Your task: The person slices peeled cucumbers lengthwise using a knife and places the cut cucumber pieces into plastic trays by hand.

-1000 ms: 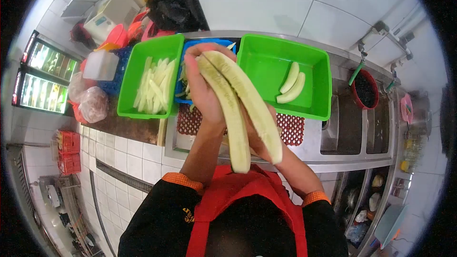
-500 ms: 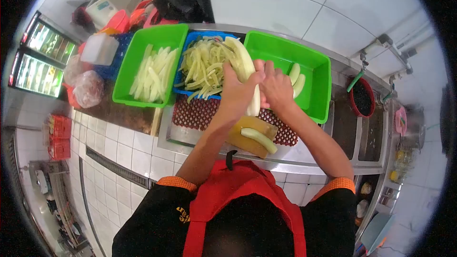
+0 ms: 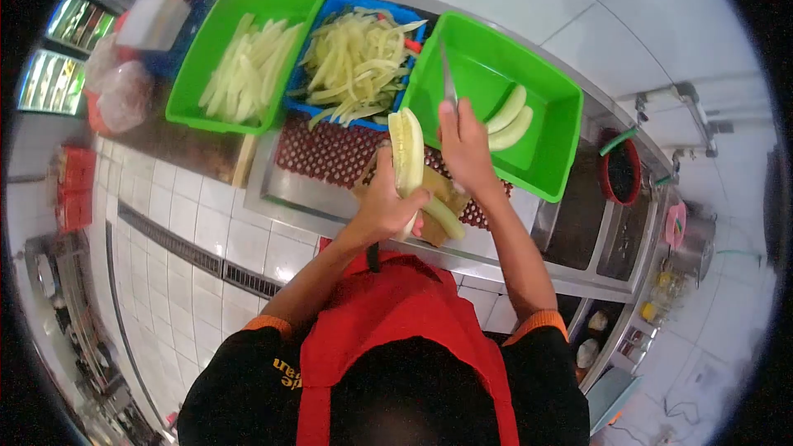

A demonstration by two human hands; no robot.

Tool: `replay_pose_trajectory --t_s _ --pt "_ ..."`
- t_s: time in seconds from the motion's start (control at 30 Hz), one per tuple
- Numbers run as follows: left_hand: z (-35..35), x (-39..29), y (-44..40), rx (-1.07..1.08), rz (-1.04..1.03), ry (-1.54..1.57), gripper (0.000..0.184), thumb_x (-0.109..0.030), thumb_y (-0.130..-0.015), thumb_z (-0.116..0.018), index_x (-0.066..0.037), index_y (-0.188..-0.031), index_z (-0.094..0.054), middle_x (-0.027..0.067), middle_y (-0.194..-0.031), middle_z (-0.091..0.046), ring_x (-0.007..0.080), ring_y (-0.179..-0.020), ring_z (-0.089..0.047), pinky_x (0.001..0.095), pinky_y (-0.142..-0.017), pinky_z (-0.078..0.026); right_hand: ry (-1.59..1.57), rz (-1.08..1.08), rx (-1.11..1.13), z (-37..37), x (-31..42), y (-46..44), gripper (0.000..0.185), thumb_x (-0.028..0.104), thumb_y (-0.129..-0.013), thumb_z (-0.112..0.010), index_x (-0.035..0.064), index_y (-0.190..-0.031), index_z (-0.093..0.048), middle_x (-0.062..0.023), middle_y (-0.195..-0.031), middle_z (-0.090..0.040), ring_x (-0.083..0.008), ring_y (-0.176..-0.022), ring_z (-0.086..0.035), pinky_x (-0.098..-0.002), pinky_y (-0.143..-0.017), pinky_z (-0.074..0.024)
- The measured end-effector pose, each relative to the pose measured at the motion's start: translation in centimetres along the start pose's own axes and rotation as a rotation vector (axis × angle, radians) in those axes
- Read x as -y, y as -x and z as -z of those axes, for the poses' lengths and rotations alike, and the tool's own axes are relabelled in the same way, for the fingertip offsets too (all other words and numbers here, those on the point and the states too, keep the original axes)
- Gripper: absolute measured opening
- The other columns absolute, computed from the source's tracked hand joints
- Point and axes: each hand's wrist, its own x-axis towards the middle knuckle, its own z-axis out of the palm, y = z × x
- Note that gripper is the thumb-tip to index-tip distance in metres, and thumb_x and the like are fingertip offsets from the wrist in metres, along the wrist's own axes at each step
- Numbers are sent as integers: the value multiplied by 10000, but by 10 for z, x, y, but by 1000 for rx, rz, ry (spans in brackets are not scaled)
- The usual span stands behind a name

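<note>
My left hand [image 3: 387, 205] is closed round a peeled, pale cucumber [image 3: 407, 149], which stands upright in it with its seedy cut side showing. To its right my right hand [image 3: 467, 144] grips a knife [image 3: 447, 70], blade pointing up and away. Beneath my hands a board [image 3: 433, 230] rests on a dark red perforated mat [image 3: 314, 151], with another pale piece [image 3: 444, 219] on it. Two peeled pieces [image 3: 510, 120] lie in the right green tub [image 3: 545, 165]. A blue basket [image 3: 291, 103] holds curled strips [image 3: 359, 62].
The left green tub [image 3: 186, 107] contains pale sticks [image 3: 252, 70]. A sink [image 3: 570, 219] and a red bowl [image 3: 618, 177] are at the right. Plastic bags [image 3: 124, 97] and a white container [image 3: 154, 21] sit at the far left.
The cucumber halves, earlier spread apart in my hands, are now together in my left hand and lower. My right hand has moved off them and shows a knife. The view has shifted.
</note>
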Motion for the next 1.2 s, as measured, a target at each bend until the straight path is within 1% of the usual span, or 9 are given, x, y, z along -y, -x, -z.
replay_pose_trajectory --t_s 0.07,0.17,0.23,0.33,0.37,0.47,0.57,0.93,1.2 --pt "17 31 -7 67 -273 -81 564 -28 -788 -639 -55 -1212 -267 123 -891 -521 151 -485 -553 283 -395 -489 -377 -60 132 -18 7 24 267 253 -935 -571 6 -1026 -525 -96 -827 -609 -185 -630 -574 -323 -514 -445" --pt "30 55 -7 43 -282 -166 659 -131 -785 -718 -59 -1262 -269 100 -974 -515 151 -761 -579 289 -640 -514 -481 -126 292 -25 24 42 393 250 -880 -666 2 -1146 -516 -67 -870 -597 -118 -762 -536 -276 -614 -467" --pt "45 63 1 30 -370 -258 641 -256 -855 -675 -67 -1319 -276 81 -1031 -501 165 -935 -540 309 -816 -470 -542 -213 300 -22 22 42 406 260 -849 -693 -2 -1109 -523 -96 -878 -607 -157 -785 -548 -307 -681 -469" --pt "73 76 5 85 -24 278 514 -281 -937 -558 -72 -1319 -285 77 -1048 -494 173 -902 -548 309 -781 -479 -476 -124 327 -6 7 35 441 276 -812 -725 -9 -1084 -526 -121 -908 -606 -188 -820 -552 -328 -766 -465" --pt "80 77 11 100 -12 330 399 -343 -1005 -393 -115 -1316 -293 54 -1011 -483 170 -821 -528 301 -721 -467 -298 21 393 7 8 32 423 171 -814 -719 -4 -1141 -516 -114 -935 -607 -193 -841 -584 -302 -737 -476" --pt "93 58 26 308 -47 775 390 -429 -1016 -281 -173 -1309 -305 43 -971 -456 159 -755 -472 285 -653 -436 50 164 585 10 -9 37 404 189 -797 -721 7 -1094 -516 -191 -908 -595 -307 -833 -585 -337 -743 -476" --pt "96 28 40 281 -6 759 410 -481 -1005 -209 -217 -1300 -315 38 -965 -424 150 -725 -410 269 -621 -406 199 190 652 -17 -36 52 371 271 -806 -691 48 -1038 -506 -226 -902 -595 -403 -820 -594 -436 -705 -493" --pt "115 -32 51 612 -135 708 547 -539 -933 -431 -204 -1332 -265 34 -947 -392 127 -689 -365 233 -544 -334 84 180 374 -10 1 61 112 106 -918 -534 -5 -908 -541 -197 -815 -563 -408 -742 -555 -434 -640 -456" --pt "125 -53 51 608 -123 474 625 -572 -890 -500 -121 -1282 -320 12 -884 -408 113 -667 -345 227 -535 -302 37 336 44 53 113 12 178 159 -865 -627 28 -749 -597 -113 -657 -535 -260 -540 -538 -332 -486 -408"
